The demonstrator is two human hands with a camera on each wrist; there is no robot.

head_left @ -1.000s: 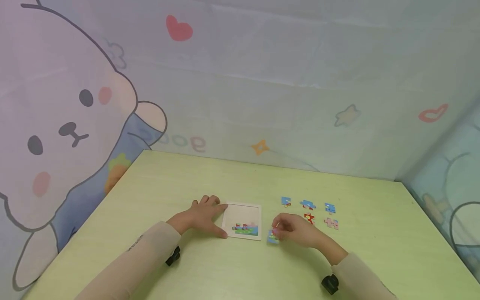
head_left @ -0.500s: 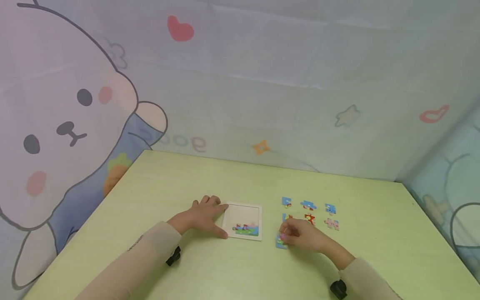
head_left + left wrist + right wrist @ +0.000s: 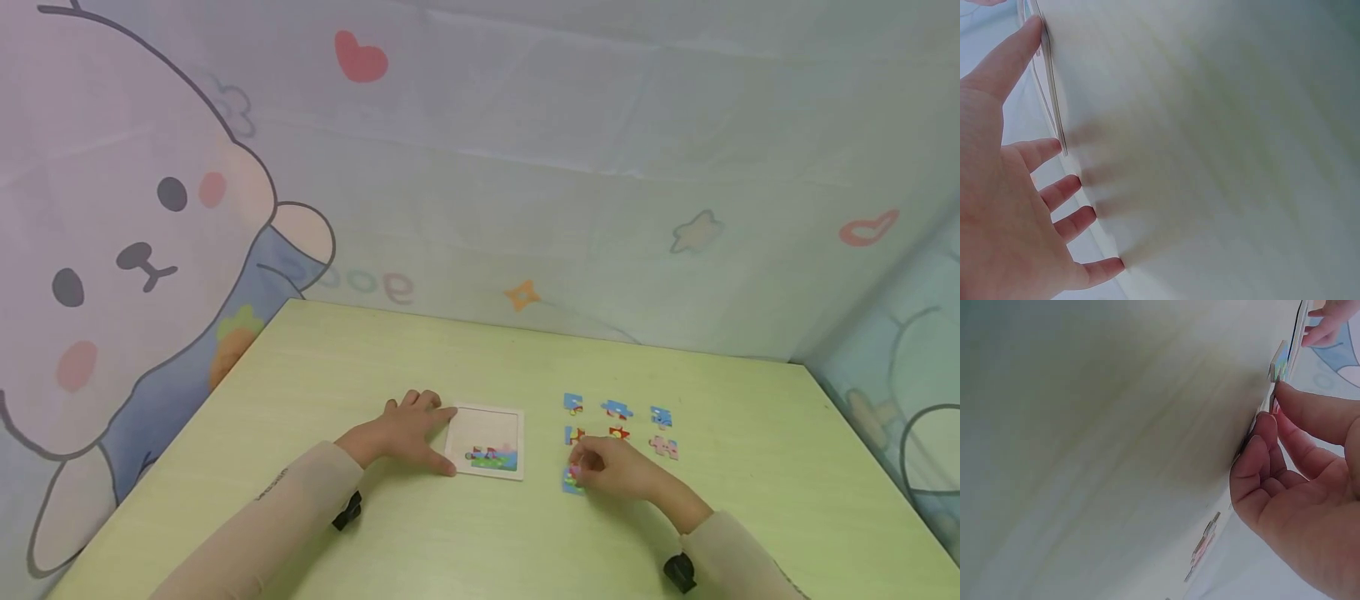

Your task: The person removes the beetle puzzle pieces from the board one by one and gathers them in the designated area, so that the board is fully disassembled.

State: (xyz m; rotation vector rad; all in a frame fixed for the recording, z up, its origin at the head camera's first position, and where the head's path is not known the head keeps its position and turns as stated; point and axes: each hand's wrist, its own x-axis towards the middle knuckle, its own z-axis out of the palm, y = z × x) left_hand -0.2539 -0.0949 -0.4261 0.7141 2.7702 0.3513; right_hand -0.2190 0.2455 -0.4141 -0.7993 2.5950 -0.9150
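A small square puzzle tray [image 3: 486, 410] lies on the table with joined pieces filling its lower right part. My left hand [image 3: 407, 435] has its fingers spread, and the thumb and a fingertip touch the tray's left edge. In the left wrist view that hand [image 3: 1016, 181] shows its other fingertips resting on the tabletop. To the right of the tray, my right hand [image 3: 618, 468] pinches a blue, green and pink puzzle piece [image 3: 571, 481] at or just above the table. Fingers cover part of that piece in the right wrist view, where the hand [image 3: 1304, 469] holds it between thumb and fingers.
Loose jigsaw pieces lie behind the right hand: a blue one [image 3: 573, 402], another blue one [image 3: 617, 409], a pink one [image 3: 663, 447] and several more. The pale green table [image 3: 420, 542] ends at a printed cloth [image 3: 525, 167] at the back.
My right hand has moved to the right, away from the tray, carrying the puzzle piece with it. The left hand stays at the tray's edge.
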